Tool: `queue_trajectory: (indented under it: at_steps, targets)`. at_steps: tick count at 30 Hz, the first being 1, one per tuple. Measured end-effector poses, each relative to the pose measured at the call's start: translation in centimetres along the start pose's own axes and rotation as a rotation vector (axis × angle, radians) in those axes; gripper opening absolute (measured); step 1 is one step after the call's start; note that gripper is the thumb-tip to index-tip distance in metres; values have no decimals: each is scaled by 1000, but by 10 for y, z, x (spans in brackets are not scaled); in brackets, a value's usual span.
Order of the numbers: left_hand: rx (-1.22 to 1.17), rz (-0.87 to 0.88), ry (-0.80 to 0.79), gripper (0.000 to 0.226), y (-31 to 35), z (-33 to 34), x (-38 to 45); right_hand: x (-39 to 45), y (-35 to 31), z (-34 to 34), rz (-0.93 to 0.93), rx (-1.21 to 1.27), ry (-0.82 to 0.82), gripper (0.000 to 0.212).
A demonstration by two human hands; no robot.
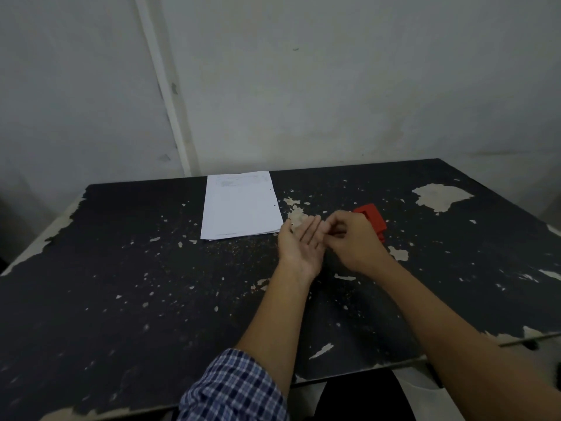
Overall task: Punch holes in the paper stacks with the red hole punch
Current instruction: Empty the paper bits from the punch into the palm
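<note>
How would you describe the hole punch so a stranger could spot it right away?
Look at the worn black table. On its right side, just beyond the right hand and away from the white paper stack, lies the hole punch. It is the only red thing there.

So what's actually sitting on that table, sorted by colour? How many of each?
White: 1, the paper stack, lying flat toward the far edge of the black table
Red: 1, the hole punch, partly hidden behind the right hand
Total: 2 things on the table; the left hand is open, palm up.
</note>
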State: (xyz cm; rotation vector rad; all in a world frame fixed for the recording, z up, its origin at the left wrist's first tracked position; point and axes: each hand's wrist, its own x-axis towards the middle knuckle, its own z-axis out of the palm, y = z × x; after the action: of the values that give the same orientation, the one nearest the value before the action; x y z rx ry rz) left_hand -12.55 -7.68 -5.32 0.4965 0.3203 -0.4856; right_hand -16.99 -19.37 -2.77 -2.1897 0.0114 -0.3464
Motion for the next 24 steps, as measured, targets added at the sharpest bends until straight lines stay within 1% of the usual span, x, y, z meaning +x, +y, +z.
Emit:
queue_trajectory:
  at_steps: [1,3,6,8,10,12,16,20,22,24]
  targets:
    - [-83,-21,-26,59,-3,1,0,-1,-4,1,-11,15,-23,22]
    - [-165,-38,-89,63,-8,2,0,-3,-8,1,-32,10,-65,19]
    - [-207,-52,-158,65,-13,1,-1,-1,-7,-6,-55,-37,-137,16]
    - [-228,-56,-182,64,-15,0,0,2,-6,-11,-64,-67,-201,17]
    - [-240,-55,-200,63,-15,-1,2,4,-7,-15,-71,-109,-226,18]
    - [-240,-48,-220,63,-16,-1,4,5,-10,-17,-73,-114,-192,19]
    - [-228,-55,-258,62,-14,-1,6,9,-12,-16,-36,-57,-134,29]
    - [-241,-45,-247,62,-8,-3,11,18,-5,-14,-13,45,-110,22]
    - [-240,-22,-229,62,-7,-5,12,25,-1,-14,-24,59,-37,18]
    - [-256,1,-200,62,-6,-6,13,37,8,-14,-12,-17,89,15]
